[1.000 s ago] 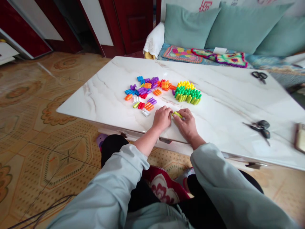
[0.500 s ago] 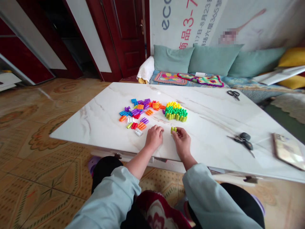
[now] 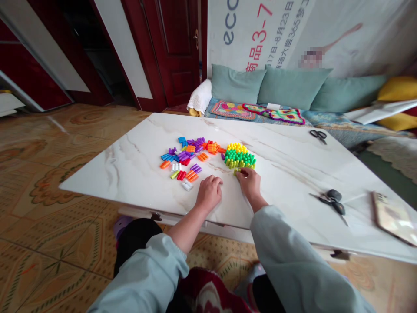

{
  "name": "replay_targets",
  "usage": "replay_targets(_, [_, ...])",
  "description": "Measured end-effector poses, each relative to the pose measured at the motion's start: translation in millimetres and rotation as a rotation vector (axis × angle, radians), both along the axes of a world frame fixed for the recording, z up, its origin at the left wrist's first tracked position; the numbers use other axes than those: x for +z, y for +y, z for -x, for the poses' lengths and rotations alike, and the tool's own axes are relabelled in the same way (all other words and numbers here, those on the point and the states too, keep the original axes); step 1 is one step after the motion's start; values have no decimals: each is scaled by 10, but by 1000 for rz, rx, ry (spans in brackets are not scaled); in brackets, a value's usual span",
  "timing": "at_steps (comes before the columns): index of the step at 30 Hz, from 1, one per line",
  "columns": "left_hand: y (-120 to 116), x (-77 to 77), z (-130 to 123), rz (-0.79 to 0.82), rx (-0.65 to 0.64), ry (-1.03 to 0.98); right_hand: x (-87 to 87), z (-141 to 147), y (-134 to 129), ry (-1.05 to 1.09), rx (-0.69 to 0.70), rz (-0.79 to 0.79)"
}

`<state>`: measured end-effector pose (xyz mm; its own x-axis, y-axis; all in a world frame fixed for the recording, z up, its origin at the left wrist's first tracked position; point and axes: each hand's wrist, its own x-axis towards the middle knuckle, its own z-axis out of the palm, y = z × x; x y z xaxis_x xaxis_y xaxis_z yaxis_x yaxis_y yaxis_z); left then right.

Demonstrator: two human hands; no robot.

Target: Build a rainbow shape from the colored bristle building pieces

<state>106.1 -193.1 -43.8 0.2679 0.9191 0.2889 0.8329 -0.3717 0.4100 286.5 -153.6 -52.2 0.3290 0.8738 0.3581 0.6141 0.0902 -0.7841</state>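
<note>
My right hand [image 3: 250, 182] pinches a small yellow-green piece [image 3: 236, 172] just in front of a block of upright pieces. That block has yellow pieces [image 3: 236, 148] at the back, green pieces [image 3: 240, 156] in the middle and yellow-green pieces [image 3: 240, 164] at the front. Resting on the white table, my left hand [image 3: 209, 192] has its fingers curled, and whether anything is under them is hidden. To its left lie loose pieces: white [image 3: 176, 167], purple [image 3: 196, 168], orange [image 3: 192, 175], red [image 3: 181, 175] and blue [image 3: 170, 157].
The marbled table [image 3: 130, 174] holds dark-handled scissors [image 3: 332, 200] and a phone [image 3: 392, 216] on the right. Another pair of scissors [image 3: 318, 135] lies near the far right edge. Behind the table stands a sofa with green cushions [image 3: 293, 87].
My right hand has moved forward with the yellow-green piece, closer to the front row of the block. My left hand stays near the same spot. The view has shifted slightly.
</note>
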Motion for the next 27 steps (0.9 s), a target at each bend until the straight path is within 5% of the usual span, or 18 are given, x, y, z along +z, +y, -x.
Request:
replay_targets(6, [2,-7,3,-1,1,-3,-47,66,-172,-51,-47,-73])
replay_targets(13, [-1,-24,18,-24,-14,8,-50,79,-290,-209,282,-45])
replay_targets(20, [-28,-90,38,-41,-18,-15,-49,-274,-145,-291,556,111])
replay_targets(27, [-24,-104,56,-31,-24,-53,23,-294,-18,-213,583,265])
